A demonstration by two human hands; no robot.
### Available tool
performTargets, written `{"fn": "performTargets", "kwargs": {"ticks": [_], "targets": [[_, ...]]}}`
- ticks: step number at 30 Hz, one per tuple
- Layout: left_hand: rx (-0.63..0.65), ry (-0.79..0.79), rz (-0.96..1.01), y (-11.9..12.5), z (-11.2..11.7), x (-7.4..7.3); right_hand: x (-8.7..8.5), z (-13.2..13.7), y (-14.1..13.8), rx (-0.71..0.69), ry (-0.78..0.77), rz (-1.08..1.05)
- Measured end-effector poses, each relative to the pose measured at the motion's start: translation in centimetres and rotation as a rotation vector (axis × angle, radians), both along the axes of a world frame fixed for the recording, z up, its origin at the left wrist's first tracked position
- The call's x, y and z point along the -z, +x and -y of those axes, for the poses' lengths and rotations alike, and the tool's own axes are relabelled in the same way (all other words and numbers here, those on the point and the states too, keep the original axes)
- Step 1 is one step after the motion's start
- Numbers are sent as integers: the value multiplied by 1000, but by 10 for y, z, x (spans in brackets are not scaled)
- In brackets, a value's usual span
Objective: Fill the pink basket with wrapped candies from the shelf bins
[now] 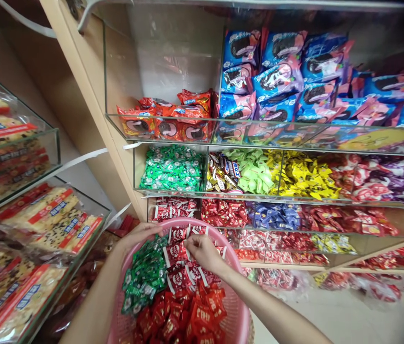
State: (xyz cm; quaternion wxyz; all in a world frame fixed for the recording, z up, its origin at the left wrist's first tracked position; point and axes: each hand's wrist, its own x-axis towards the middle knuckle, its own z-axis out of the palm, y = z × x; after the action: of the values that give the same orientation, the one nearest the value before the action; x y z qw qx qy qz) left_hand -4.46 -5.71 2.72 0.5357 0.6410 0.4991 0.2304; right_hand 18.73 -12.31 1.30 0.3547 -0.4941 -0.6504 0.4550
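Observation:
A pink plastic basket (pixel 240 291) stands in front of me, with sweets sorted inside by colour. My left hand (pixel 142 235) grips its far left rim. Over the red-and-white candy packets (pixel 178 279) at the back of the basket is my right hand (pixel 205 251). Its fingers are curled and pinched together, with the tips down among the packets. What they hold, if anything, is hidden. Green-wrapped candies (pixel 144 267) fill the left side of the basket. Shiny red-wrapped candies (pixel 173 315) lie heaped at the near end.
Beyond the basket, clear shelf bins hold green candies (pixel 173 169), light green candies (pixel 255 172), yellow candies (pixel 307 177) and blue candies (pixel 275 215). Higher up sit blue cookie packs (pixel 277 79) and red cookie packs (pixel 166 117). Bread-like packs (pixel 51 215) fill glass-edged shelves close on my left.

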Motion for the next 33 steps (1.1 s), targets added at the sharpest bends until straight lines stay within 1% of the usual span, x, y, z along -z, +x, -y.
{"fn": "performTargets", "kwargs": {"ticks": [5,9,12,16,19,22,24,26,29,33], "targets": [[32,-23,9,3,3,-10,9,6,-3,-27,16,51],[42,-26,14,3,3,-9,11,12,-6,-1,94,123],[28,-16,12,3,2,-6,9,16,-8,24,169,196],[16,-18,3,2,3,-3,-2,10,-5,105,266,239],[9,-51,4,-2,4,0,-13,-11,-3,109,320,255],[12,-64,-4,-5,5,3,-18,-45,-5,59,325,318],[21,-64,-14,-7,6,4,-18,-70,-9,11,294,405],[27,-59,-19,-7,7,5,-13,-94,-14,-18,270,442],[24,-48,-19,-6,11,4,-2,-123,-24,-72,217,467],[14,-28,-14,-6,14,4,15,-142,-38,-134,133,508]]}}
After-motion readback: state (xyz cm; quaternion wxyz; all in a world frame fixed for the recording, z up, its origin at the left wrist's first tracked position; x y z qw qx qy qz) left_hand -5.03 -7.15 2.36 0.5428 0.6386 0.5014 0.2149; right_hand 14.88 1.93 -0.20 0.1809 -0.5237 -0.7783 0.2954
